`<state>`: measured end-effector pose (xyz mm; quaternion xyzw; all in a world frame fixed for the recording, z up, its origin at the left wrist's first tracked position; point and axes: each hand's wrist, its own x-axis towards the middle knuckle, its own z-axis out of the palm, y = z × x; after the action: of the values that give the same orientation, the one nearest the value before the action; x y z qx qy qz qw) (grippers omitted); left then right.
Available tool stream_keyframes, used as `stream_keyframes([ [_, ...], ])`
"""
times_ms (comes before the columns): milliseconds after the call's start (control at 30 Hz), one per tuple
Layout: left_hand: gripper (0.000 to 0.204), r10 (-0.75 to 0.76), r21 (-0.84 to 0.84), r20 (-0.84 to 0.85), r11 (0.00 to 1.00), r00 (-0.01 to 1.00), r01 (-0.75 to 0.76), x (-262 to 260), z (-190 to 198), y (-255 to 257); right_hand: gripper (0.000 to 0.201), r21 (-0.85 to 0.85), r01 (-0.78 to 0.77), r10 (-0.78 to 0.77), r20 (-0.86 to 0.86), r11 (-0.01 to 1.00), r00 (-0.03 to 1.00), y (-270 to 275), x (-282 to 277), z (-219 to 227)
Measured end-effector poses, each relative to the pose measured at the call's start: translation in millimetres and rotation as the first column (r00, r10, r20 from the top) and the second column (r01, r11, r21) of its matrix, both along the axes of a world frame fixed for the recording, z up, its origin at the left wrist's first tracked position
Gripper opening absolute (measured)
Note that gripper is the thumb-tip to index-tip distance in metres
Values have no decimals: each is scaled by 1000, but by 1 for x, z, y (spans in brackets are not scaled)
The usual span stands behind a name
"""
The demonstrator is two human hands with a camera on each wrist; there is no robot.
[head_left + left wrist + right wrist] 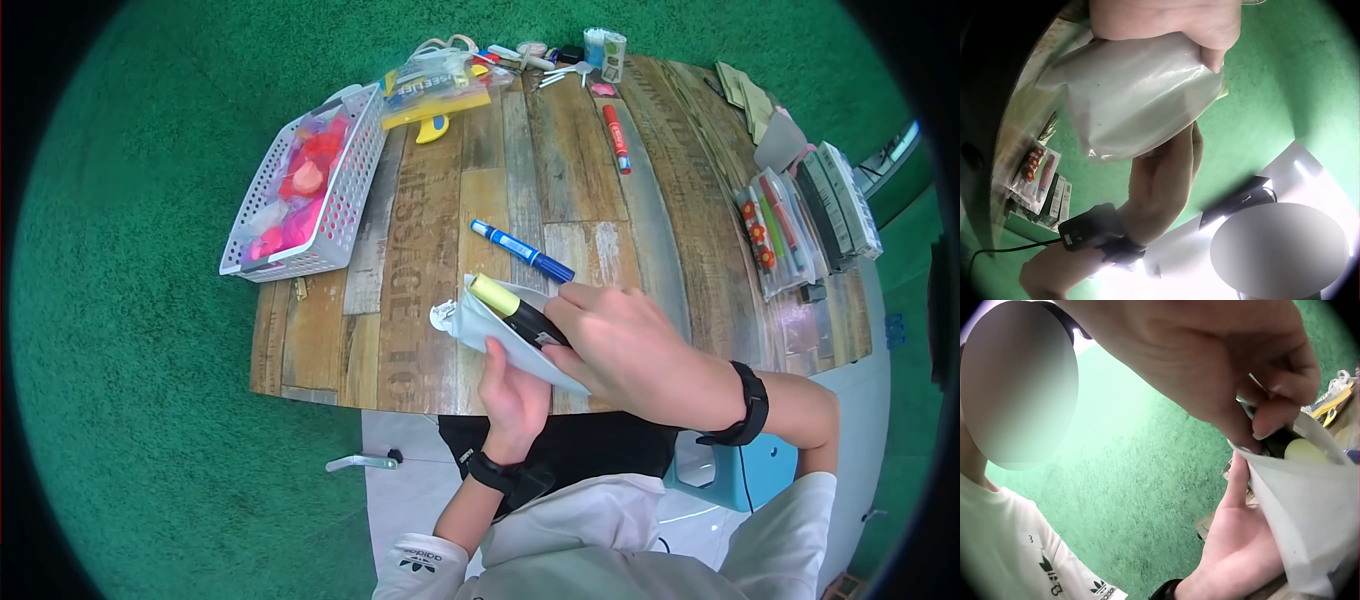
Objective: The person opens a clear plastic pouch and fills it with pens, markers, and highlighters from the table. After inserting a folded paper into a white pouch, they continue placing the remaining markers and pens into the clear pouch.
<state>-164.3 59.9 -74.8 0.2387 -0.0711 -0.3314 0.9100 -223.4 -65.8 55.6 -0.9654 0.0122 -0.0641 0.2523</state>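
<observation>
A whitish translucent pouch [500, 338] is held by the left hand [515, 400] near the table's front edge, its thumb on the near side. In the pouch's mouth lies a black marker with a pale yellow cap [494, 294]. The right hand [625, 345] pinches the marker's black body with thumb and fingers. In the right wrist view the right hand [1254, 369] has its fingertips on the marker at the pouch's rim. The left wrist view shows the pouch [1135, 94] below the left hand [1166, 22], with the marker mostly hidden.
A blue marker [522, 250] lies just beyond the pouch, a red marker [617, 138] farther back. At left stands a white basket [335, 215] with pink items. Yellow packaging [435, 95] and small items lie at the back; pouches of pens [775, 235] and boxes [845, 205] stand at right.
</observation>
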Motion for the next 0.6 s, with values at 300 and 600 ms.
stream_keyframes([
  [300,57,55,14,79,998,995,-56,-5,-15,4,28,288,-51,36,58,956,998,-5,-3,-2],
  [600,45,16,55,169,998,985,-26,-17,-8,20,34,209,-61,64,-7,976,998,17,-23,-2],
])
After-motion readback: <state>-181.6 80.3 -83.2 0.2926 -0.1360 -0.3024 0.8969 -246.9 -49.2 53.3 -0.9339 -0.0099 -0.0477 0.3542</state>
